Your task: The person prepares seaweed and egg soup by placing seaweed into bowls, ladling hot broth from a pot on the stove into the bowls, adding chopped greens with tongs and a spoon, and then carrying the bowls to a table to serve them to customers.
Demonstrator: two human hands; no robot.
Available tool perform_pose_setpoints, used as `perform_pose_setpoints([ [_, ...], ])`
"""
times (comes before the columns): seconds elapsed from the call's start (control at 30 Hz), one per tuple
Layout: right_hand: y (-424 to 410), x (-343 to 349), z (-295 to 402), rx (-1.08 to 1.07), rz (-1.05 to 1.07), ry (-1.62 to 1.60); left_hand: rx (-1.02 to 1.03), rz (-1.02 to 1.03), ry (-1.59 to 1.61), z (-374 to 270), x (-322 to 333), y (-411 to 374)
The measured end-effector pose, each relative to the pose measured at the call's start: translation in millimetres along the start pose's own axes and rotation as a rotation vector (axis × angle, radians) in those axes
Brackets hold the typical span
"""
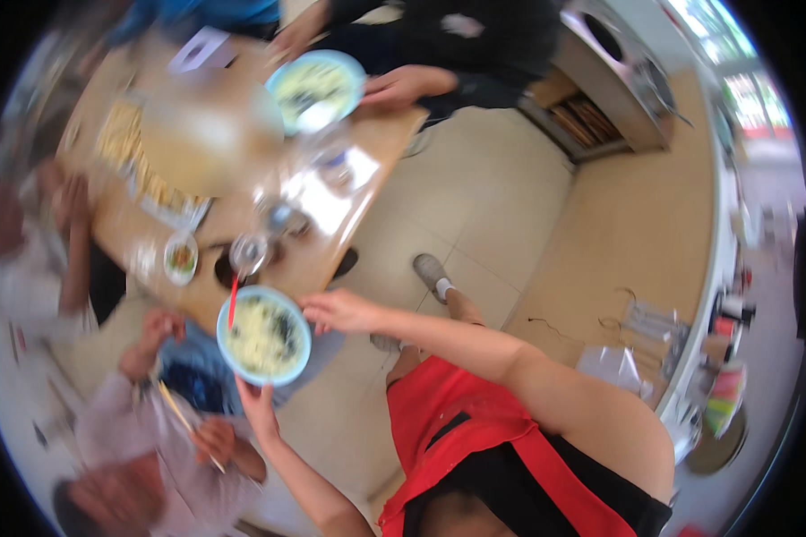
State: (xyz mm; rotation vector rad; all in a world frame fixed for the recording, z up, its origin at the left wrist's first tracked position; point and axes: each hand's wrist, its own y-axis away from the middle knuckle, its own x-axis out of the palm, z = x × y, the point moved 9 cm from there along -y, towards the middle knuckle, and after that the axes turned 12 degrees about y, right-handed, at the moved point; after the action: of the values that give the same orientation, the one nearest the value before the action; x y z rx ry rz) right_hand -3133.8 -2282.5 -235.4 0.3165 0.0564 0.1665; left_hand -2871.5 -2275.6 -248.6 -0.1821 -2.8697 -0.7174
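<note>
A light blue bowl (272, 380) holds pale noodle-like food with dark green, leafy-looking pieces (283, 330). It hangs just off the near corner of the wooden table. My left hand (260, 408) grips its lower side, with the thumb up against the wall. On the opposite side, my right hand (339, 312) has its fingertips at the rim, and I cannot tell how firmly they press. A red utensil handle (233, 302) leans over the bowl's far left edge; its lower end is in the food.
On the wooden table (376, 168) are a tray of long yellow food pieces (121, 134), a small white dish (181, 258) and clear cups (248, 252). Another person's hand (410, 84) holds a second blue bowl (359, 74). A seated person holds chopsticks (181, 417) close to my left arm.
</note>
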Motion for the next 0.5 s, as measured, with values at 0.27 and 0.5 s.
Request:
perform_pose_setpoints([
  [0.27, 171.7, -210.9, -53.7, 0.156, -0.301, 0.794, -0.292, -0.267, -0.202, 62.4, 45.7, 74.9],
  [0.5, 441.0, -359.7, -127.8, 1.194, 0.394, 0.820, -0.566, 0.636, -0.931, 196.9, 294.8, 72.7],
])
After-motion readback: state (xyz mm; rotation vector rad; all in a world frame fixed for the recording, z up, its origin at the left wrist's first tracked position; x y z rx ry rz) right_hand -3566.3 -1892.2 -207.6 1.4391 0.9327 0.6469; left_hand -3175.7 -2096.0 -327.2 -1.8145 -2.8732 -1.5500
